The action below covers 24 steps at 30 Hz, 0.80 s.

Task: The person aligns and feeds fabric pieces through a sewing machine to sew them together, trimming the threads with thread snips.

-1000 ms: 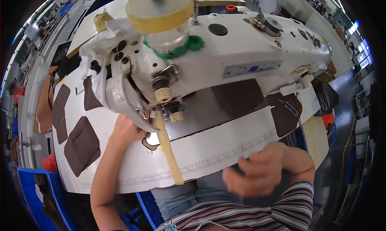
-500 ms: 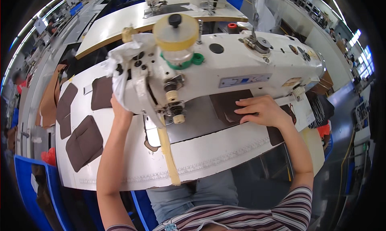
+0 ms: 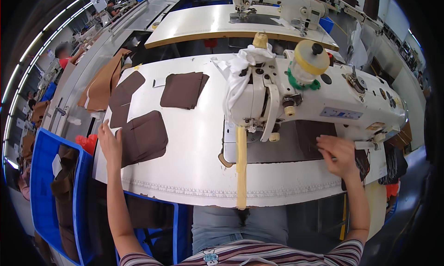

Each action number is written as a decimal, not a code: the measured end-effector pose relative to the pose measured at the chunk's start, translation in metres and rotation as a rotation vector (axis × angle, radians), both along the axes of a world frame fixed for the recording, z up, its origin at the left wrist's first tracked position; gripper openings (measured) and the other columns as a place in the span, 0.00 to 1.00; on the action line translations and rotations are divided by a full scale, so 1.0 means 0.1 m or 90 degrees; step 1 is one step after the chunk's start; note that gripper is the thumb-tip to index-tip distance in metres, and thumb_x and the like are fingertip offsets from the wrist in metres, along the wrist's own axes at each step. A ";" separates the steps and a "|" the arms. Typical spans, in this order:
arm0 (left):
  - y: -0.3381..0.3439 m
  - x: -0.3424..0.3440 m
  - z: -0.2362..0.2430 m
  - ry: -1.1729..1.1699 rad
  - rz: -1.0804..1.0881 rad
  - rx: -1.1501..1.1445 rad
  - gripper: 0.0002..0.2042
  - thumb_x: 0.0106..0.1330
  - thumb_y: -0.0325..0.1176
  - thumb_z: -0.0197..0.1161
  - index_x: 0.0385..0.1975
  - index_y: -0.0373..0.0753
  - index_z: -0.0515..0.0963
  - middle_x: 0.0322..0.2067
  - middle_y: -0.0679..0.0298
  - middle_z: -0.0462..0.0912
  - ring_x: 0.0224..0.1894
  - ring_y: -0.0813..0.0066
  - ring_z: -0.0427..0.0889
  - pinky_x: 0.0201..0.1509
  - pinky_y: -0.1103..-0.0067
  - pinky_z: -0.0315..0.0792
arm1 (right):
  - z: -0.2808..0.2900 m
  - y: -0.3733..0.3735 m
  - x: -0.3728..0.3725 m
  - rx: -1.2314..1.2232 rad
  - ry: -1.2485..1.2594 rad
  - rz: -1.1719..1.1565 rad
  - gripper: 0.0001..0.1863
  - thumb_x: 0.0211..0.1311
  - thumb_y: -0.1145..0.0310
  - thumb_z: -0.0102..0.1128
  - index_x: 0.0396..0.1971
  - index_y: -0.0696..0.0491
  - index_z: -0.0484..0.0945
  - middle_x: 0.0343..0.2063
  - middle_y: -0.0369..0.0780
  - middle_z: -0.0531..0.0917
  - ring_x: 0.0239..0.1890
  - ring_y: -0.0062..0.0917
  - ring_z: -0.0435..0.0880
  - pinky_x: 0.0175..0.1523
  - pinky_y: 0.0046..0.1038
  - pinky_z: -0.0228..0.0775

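My left hand (image 3: 110,144) is at the table's left edge, thumb and fingers apart, beside a stack of dark brown fabric pieces (image 3: 145,137). Whether the thumb touches the stack's edge I cannot tell. My right hand (image 3: 341,154) has its fingers loosely bent and apart at the right edge of a dark brown piece (image 3: 314,137). That piece lies flat, partly under the arm of a white sewing machine (image 3: 300,97). Further up on the left lie an angled brown piece (image 3: 127,91) and a squarish brown stack (image 3: 181,90).
A white cloth (image 3: 236,87) hangs over the machine's head. Yellow tape (image 3: 241,173) runs down the table front across a printed ruler (image 3: 185,191). A blue bin (image 3: 39,182) with brown material stands at the left. Another sewing table (image 3: 199,27) is behind.
My left hand has gone from beside the machine's head to the stack at far left. My right hand has lifted from lying on the brown piece to its right edge. The view has swung left.
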<state>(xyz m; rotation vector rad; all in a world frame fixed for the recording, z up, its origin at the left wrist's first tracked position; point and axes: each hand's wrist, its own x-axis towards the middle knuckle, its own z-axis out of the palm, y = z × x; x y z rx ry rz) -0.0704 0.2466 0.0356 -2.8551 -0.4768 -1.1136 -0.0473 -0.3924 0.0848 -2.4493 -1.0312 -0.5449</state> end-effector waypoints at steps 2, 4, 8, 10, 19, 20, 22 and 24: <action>-0.71 0.35 0.18 -0.023 -0.165 0.016 0.20 0.60 0.30 0.66 0.52 0.35 0.71 0.51 0.51 0.75 0.53 0.53 0.75 0.55 0.68 0.69 | 0.05 0.39 -0.14 -0.046 -0.143 0.106 0.07 0.45 0.74 0.63 0.28 0.55 0.79 0.37 0.41 0.85 0.40 0.32 0.86 0.45 0.31 0.80; -1.19 0.68 0.24 0.021 -0.369 -0.038 0.16 0.59 0.30 0.66 0.47 0.35 0.76 0.48 0.53 0.78 0.52 0.55 0.76 0.54 0.69 0.71 | 0.01 0.73 -0.22 -0.083 -0.142 0.195 0.06 0.45 0.74 0.62 0.27 0.54 0.77 0.37 0.41 0.85 0.39 0.32 0.86 0.45 0.31 0.81; -1.57 1.22 0.14 0.051 -0.544 0.026 0.15 0.57 0.34 0.67 0.42 0.35 0.79 0.43 0.54 0.82 0.46 0.58 0.80 0.49 0.70 0.75 | -0.24 0.90 -0.42 -0.131 0.028 0.276 0.06 0.49 0.70 0.64 0.26 0.53 0.77 0.37 0.40 0.84 0.39 0.31 0.86 0.43 0.29 0.81; -1.70 1.31 0.16 0.313 -0.397 -0.066 0.18 0.53 0.36 0.69 0.42 0.32 0.80 0.41 0.52 0.84 0.41 0.57 0.83 0.48 0.71 0.76 | -0.19 0.86 -0.45 -0.143 0.103 0.285 0.07 0.50 0.68 0.64 0.26 0.53 0.77 0.37 0.41 0.84 0.39 0.32 0.86 0.42 0.29 0.81; -1.52 1.41 0.17 0.258 -0.501 -0.126 0.14 0.53 0.34 0.71 0.35 0.31 0.83 0.36 0.53 0.85 0.36 0.56 0.84 0.43 0.72 0.77 | -0.38 0.97 -0.06 -0.074 0.007 0.027 0.09 0.52 0.70 0.66 0.30 0.57 0.77 0.38 0.41 0.83 0.47 0.31 0.82 0.46 0.31 0.77; -1.51 1.41 0.17 0.249 -0.529 -0.121 0.13 0.53 0.33 0.71 0.36 0.32 0.83 0.37 0.53 0.85 0.37 0.56 0.84 0.43 0.72 0.77 | -0.47 0.91 -0.04 -0.072 0.108 0.035 0.09 0.53 0.71 0.65 0.33 0.57 0.77 0.39 0.42 0.83 0.48 0.32 0.81 0.45 0.31 0.77; -1.50 1.41 0.18 0.252 -0.544 -0.086 0.12 0.54 0.31 0.70 0.36 0.33 0.83 0.37 0.53 0.85 0.37 0.57 0.84 0.44 0.72 0.77 | -0.47 0.88 -0.02 -0.069 0.211 0.040 0.09 0.54 0.72 0.64 0.35 0.57 0.77 0.40 0.43 0.82 0.48 0.34 0.80 0.45 0.32 0.77; -1.48 1.38 0.17 0.257 -0.557 -0.049 0.11 0.54 0.29 0.68 0.37 0.33 0.83 0.37 0.54 0.85 0.37 0.57 0.84 0.44 0.72 0.77 | -0.34 0.97 0.08 0.142 0.514 0.030 0.10 0.56 0.72 0.62 0.38 0.56 0.79 0.38 0.46 0.81 0.47 0.37 0.79 0.47 0.34 0.74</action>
